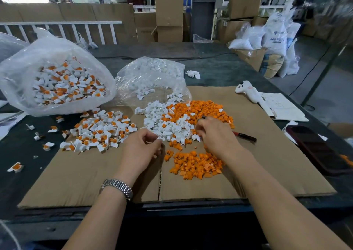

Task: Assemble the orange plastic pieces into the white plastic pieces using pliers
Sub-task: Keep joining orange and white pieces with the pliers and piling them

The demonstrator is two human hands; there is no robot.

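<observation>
At centre frame, the left hand (142,150) pinches a white piece (159,138) and the right hand (214,135) grips the pliers (244,136) over the mixed pile (177,123), where a slip could scatter loose orange pieces (196,164) off the cardboard (267,165).

orange pieces (196,165): loose heap on cardboard | white pieces (168,123): pile behind | pliers (244,136): gripped

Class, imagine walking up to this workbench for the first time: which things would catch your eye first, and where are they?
Bright orange plastic pieces spill across the middle of the brown cardboard sheet, mixed with loose white plastic pieces, with a smaller orange heap nearer the person. To the left, a clear plastic bag bulges with assembled white-and-orange parts. Both hands work at the pile's edge: the left hand pinches a small white piece, the right hand holds dark-handled pliers.
</observation>
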